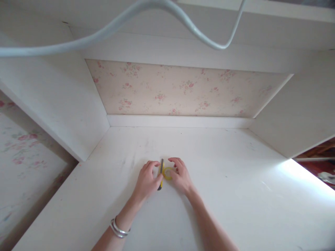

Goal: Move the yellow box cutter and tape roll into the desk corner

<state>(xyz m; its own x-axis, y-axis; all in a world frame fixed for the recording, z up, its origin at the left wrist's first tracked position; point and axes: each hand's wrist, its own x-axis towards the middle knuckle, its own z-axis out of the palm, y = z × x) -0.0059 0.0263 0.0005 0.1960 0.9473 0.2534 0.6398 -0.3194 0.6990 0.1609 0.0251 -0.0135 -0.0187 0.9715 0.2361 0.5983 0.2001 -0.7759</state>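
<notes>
A yellow and dark utility knife (161, 169) points lengthwise away from me on the white surface (209, 209). Right beside it is a small roll of yellow tape (167, 177). My left hand (148, 177) is at the knife's left side, its thumb over the handle and its curved fingertips by the upper end, with a gap between thumb and fingers. From the right, my right hand (181, 176) reaches in; its thumb touches the tape roll, while its curled forefinger stays apart above it. Both hands are open around the two things.
White side panels (60, 94) rise at left and right, with a flowered back wall (167, 90) between them. A white cable (151, 4) hangs across the top, close to the camera. Reddish items (316, 164) lie beyond the right edge. Silver bangles (119, 230) circle my left wrist.
</notes>
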